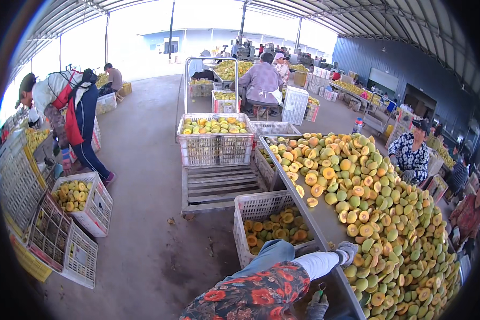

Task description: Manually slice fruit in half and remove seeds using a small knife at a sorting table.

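My left hand (347, 253), in a grey knit glove below a white cuff and floral sleeve, reaches over the raised metal rim of a sorting table (326, 218). It touches the near side of a big heap of halved yellow peaches (384, 224), many with the stone showing. Whether its fingers hold a piece is hidden. Lower down, beside the table's edge, my gloved right hand (317, 307) grips a small pitting tool (322, 290) with a metal loop and some green on it. A white plastic crate (243, 236) of cut peaches stands beyond my knee, against the table.
A slatted trolley (220, 186) carries a crate (218, 140) full of peaches. Across the table sits a co-worker (410, 150). At left another person (72, 112) bends over stacked crates (60, 240). More people (264, 82) sit at fruit tables further back.
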A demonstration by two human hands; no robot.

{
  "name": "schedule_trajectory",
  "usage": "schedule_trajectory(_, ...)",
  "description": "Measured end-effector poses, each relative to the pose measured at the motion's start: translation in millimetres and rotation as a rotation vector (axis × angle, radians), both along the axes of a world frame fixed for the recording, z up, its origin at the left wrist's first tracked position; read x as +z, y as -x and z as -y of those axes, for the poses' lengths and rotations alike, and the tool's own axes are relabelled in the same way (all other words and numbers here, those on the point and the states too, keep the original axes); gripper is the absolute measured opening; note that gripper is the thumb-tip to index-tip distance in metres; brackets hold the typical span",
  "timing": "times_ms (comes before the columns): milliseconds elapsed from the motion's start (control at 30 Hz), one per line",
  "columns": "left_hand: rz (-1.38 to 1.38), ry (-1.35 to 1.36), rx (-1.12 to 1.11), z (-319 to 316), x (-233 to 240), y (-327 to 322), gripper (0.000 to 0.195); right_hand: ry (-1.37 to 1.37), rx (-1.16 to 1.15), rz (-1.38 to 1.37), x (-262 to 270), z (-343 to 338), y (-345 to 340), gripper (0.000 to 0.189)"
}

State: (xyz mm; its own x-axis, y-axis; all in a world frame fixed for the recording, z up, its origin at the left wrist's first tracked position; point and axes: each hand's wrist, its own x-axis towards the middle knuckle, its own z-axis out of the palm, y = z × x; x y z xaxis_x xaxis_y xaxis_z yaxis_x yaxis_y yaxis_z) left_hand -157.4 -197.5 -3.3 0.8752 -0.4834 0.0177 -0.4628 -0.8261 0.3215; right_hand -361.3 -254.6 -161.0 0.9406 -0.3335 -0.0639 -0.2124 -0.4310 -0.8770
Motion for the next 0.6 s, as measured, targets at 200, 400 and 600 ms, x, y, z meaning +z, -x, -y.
schedule_trajectory(200,0.054,0.779,0.106,-48.9,22.5,16.4,0.040,-1.014,-0.063,-0.106,26.0,58.9,7.9,0.034)
schedule_trajectory(400,0.056,1.327,0.222,-123.3,35.7,9.0,0.025,-0.312,0.091,0.062,57.2,28.1,7.2,0.028)
schedule_trajectory(600,0.054,1.237,0.284,-143.6,39.4,-34.0,0.017,0.007,0.429,-0.475,24.3,60.2,8.4,0.028)
